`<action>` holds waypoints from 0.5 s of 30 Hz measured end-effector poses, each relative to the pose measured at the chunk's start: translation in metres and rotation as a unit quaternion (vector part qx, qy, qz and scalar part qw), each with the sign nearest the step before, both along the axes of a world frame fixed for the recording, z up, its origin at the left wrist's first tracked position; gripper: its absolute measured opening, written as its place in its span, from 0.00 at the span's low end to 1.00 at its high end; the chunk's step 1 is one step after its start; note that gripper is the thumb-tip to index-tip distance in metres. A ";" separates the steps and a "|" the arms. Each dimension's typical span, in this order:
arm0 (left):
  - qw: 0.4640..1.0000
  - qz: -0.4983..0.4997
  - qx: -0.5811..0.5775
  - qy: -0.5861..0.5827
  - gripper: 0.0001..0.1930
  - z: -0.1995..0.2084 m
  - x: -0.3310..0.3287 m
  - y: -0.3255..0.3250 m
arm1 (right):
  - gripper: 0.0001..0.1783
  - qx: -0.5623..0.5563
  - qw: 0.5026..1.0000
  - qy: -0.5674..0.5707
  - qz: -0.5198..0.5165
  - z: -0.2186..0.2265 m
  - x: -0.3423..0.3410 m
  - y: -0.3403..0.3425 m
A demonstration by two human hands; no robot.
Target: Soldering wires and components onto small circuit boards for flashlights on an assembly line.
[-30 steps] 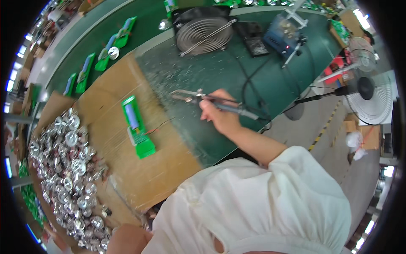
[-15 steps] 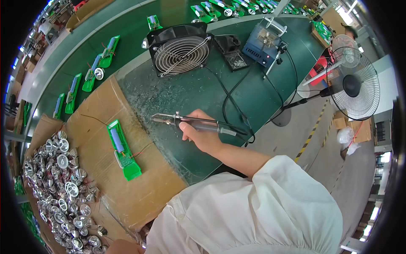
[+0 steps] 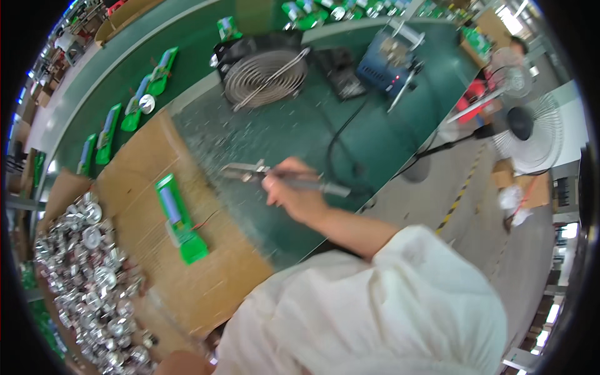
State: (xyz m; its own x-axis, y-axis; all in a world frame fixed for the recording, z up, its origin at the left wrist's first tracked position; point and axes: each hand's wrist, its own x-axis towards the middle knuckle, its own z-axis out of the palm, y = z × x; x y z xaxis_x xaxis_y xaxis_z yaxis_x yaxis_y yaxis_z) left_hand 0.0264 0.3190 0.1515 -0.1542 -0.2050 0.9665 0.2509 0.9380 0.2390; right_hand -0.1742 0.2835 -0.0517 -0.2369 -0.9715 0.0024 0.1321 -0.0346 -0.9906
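Note:
My right hand (image 3: 295, 192) is closed round the grey handle of a soldering iron (image 3: 322, 185), above the green bench top. The iron's metal tip points left, toward a brown cardboard sheet (image 3: 231, 275). On that sheet lies a green plastic housing (image 3: 193, 250) with a blue-violet cylindrical cell (image 3: 169, 203) and thin wires; neither hand touches it. Of my left side only a bit of bare arm (image 3: 182, 362) shows at the lower edge, and the left hand is out of the picture. The view is blurred by motion.
A heap of shiny lamp reflectors (image 3: 103, 275) fills the left. Behind stand a box fan (image 3: 265, 78), a black iron stand (image 3: 344, 75) and a blue soldering machine (image 3: 384, 65). More green housings (image 3: 108, 134) line the belt. A standing fan (image 3: 528, 134) is at the right.
The whole view has shifted slightly and blurred. My right hand still grips the soldering iron in nearly the same place, and the housing stays on the cardboard.

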 end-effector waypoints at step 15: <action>1.000 -0.003 0.017 -0.014 0.08 -0.001 -0.006 -0.003 | 0.10 0.001 1.000 -0.023 0.011 0.003 0.000 -0.001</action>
State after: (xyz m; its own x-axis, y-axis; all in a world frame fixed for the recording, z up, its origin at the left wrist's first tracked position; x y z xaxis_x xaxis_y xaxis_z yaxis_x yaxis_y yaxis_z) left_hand 0.0208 0.3161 0.1503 -0.1823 -0.2373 0.9542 0.2483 0.9279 0.2782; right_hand -0.1745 0.2829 -0.0484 -0.2159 -0.9764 -0.0109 0.1791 -0.0286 -0.9834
